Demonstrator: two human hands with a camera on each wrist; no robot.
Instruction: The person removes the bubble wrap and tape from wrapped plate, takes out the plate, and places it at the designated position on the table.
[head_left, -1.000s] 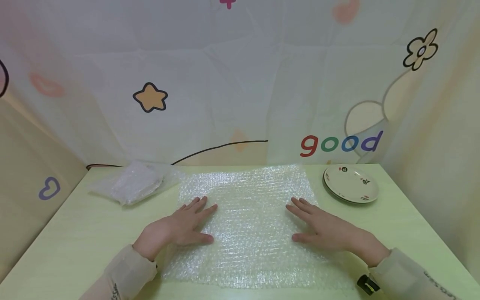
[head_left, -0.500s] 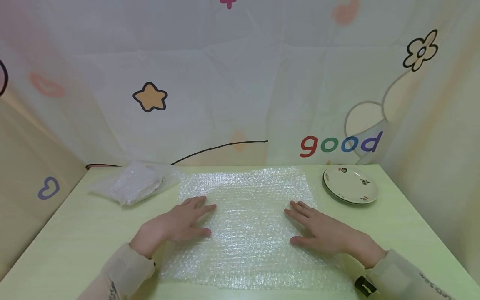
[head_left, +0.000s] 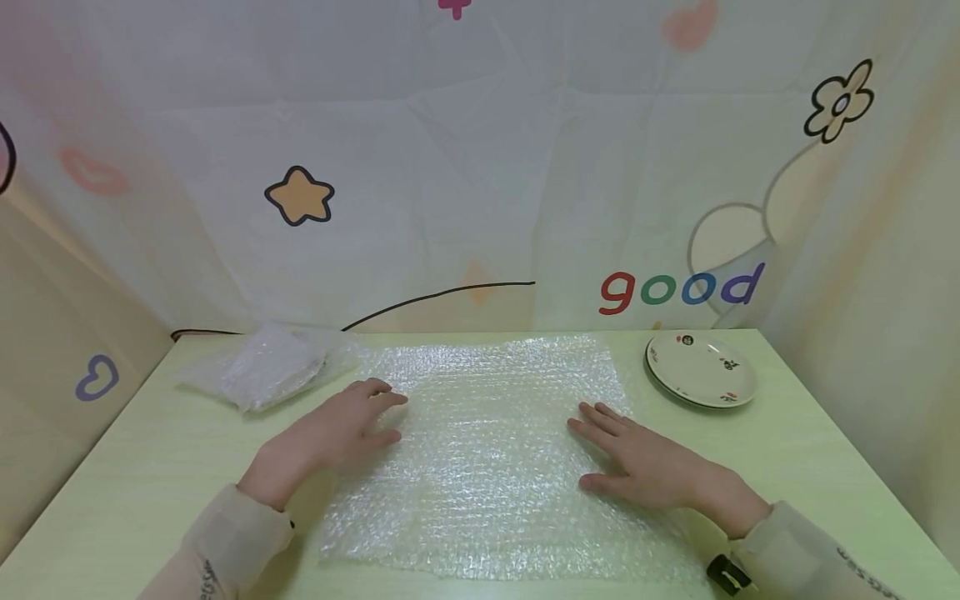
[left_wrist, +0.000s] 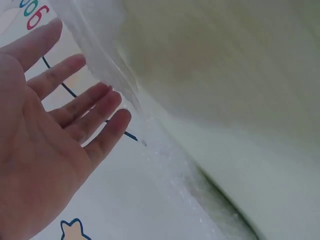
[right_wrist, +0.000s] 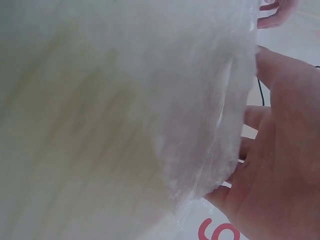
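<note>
A clear sheet of bubble wrap point(head_left: 487, 467) lies spread flat in the middle of the table. My left hand point(head_left: 333, 433) is over its left side, fingers loosely bent and thumb apart. In the left wrist view that hand point(left_wrist: 50, 145) shows a bare palm, its fingertips near the wrap's edge. On the right side of the sheet my right hand point(head_left: 652, 467) rests palm down with fingers spread. The right wrist view shows the right hand point(right_wrist: 280, 155) with its fingers along the wrap's edge, partly hidden by the plastic.
Two stacked plates point(head_left: 701, 371) with small printed motifs sit at the back right of the pale green table point(head_left: 817, 467). At the back left lies a bundle of clear plastic wrapping point(head_left: 273, 367). A printed curtain point(head_left: 480, 183) stands behind the table.
My left hand has drawn back to the left and its fingers have bent a little. The right hand has shifted slightly left, then stayed nearly still. The bubble wrap lies almost unchanged.
</note>
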